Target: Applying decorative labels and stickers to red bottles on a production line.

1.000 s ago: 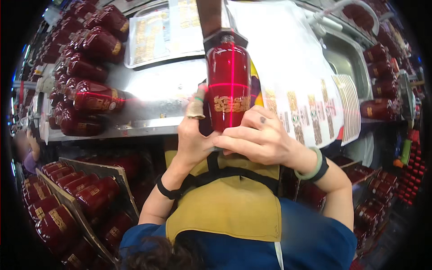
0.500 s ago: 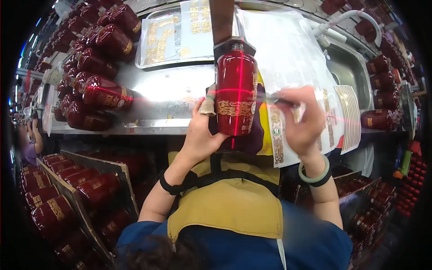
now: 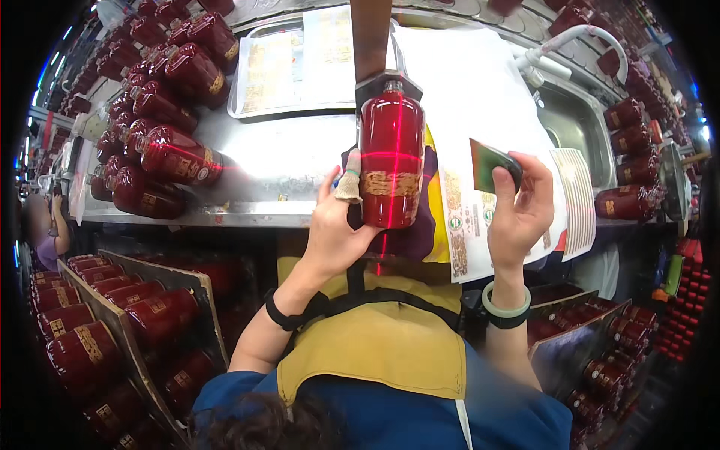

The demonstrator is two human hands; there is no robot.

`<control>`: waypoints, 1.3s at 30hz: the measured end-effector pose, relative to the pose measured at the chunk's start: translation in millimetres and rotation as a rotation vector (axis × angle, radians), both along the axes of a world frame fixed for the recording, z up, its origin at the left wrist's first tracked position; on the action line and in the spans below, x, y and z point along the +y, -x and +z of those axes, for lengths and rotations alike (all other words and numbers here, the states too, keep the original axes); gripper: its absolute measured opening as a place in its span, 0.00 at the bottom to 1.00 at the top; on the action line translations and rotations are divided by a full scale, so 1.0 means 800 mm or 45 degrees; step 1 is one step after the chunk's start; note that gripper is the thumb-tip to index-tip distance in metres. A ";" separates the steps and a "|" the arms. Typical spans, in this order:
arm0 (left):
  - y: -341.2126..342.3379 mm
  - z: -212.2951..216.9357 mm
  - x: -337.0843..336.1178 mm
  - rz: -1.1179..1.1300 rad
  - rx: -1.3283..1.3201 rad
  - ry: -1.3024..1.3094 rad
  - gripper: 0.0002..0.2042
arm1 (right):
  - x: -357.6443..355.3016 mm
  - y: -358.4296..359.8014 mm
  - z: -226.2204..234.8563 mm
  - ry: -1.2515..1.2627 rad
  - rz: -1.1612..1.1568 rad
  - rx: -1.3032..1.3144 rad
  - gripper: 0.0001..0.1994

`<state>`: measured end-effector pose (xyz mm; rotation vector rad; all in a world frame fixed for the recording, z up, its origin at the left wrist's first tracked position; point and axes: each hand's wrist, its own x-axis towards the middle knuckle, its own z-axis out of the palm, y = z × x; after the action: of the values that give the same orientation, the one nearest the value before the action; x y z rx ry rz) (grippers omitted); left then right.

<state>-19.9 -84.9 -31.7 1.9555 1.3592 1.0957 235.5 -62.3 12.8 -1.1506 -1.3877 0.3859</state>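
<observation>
Left hand (image 3: 336,229) against red bottle (image 3: 391,159), right hand (image 3: 519,210) raised with green card (image 3: 491,164).

A gold label (image 3: 390,184) wraps the lower body of the upright red bottle (image 3: 391,157). Just right of the bottle, a long white sheet (image 3: 480,105) carries a column of small printed labels. Further right lies a fanned stack of white label sheets (image 3: 579,199). Behind the bottle to its left, pale yellow label sheets (image 3: 296,64) lie in a metal tray.
</observation>
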 end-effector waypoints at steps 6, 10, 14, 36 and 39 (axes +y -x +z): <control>-0.003 0.020 0.001 -0.013 0.121 -0.210 0.46 | -0.003 0.001 0.000 0.044 -0.037 0.070 0.11; -0.001 0.030 0.006 -0.108 -0.027 -0.149 0.48 | -0.005 0.004 0.000 0.124 -0.024 0.059 0.13; 0.034 0.028 0.024 -0.037 -0.181 -0.036 0.45 | -0.001 0.008 -0.001 0.219 0.048 0.097 0.15; 0.126 -0.026 0.219 0.066 0.459 -0.005 0.23 | -0.027 0.065 0.006 0.103 0.435 -0.553 0.26; 0.117 -0.012 0.216 0.124 0.390 -0.097 0.23 | -0.031 0.075 -0.005 -0.148 0.468 -0.869 0.26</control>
<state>-113.8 87.6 -41.2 2.2016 1.6069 0.9298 175.4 -86.8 8.8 -0.9641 -2.2036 0.1626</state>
